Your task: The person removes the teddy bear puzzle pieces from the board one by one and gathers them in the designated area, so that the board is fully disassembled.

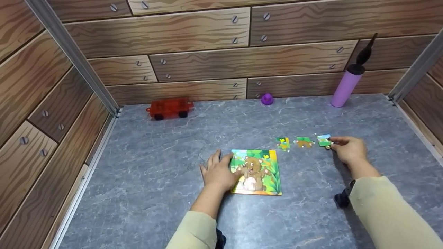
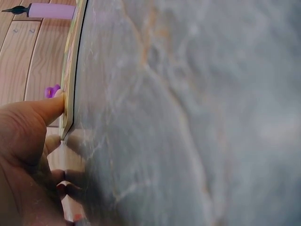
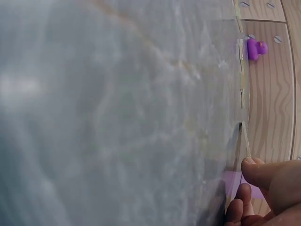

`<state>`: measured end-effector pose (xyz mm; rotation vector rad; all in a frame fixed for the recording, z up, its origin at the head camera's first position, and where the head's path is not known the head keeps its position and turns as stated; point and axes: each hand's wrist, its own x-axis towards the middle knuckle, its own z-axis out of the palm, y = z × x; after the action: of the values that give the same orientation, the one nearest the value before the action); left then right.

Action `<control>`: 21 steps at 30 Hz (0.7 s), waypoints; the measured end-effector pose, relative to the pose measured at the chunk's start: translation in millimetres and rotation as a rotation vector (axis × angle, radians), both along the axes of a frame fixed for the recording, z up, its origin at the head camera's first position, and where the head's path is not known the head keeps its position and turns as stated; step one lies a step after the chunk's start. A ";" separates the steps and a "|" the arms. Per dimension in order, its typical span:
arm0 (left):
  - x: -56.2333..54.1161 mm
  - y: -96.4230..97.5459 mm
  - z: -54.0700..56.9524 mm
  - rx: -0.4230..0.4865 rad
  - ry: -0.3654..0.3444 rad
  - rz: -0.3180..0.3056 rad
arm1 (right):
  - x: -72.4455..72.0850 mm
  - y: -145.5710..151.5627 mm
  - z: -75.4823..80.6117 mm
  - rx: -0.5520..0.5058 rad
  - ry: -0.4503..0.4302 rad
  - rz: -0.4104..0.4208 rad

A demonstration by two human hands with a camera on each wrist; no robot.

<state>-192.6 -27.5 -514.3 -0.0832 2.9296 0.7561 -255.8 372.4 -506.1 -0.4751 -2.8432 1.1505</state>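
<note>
My left hand [image 1: 220, 174] rests at the left side of a square bear puzzle [image 1: 255, 174], fingers spread and thumb over its surface. In the left wrist view the thumb [image 2: 49, 109] lies on the puzzle's top near a corner, with another fingertip right at its edge. At the right, my right hand [image 1: 351, 152] pinches a small picture puzzle piece [image 1: 324, 140] between thumb and fingers. The right wrist view shows this piece [image 3: 246, 140] edge-on, tilted, its far edge close to the tabletop. Two more pieces, one with a yellow shape [image 1: 283, 143] and one brown and green [image 1: 304, 142], lie to its left.
A red toy wagon [image 1: 170, 108] with black wheels stands at the back left. By the back wall are a purple rubber duck [image 1: 267, 99] and an upright purple hand pump [image 1: 347, 86] with a black nozzle. Wood-patterned walls [image 1: 200, 65] border the grey marbled tabletop [image 1: 145, 166].
</note>
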 end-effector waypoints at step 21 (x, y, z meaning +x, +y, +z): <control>1.4 -0.2 -1.3 0.016 0.013 0.008 | 15.4 -23.0 16.0 -0.089 0.137 0.069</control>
<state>-191.2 -27.8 -515.6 -0.0896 2.9365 0.7847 -240.4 349.4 -490.0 -0.2917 -2.7202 1.2723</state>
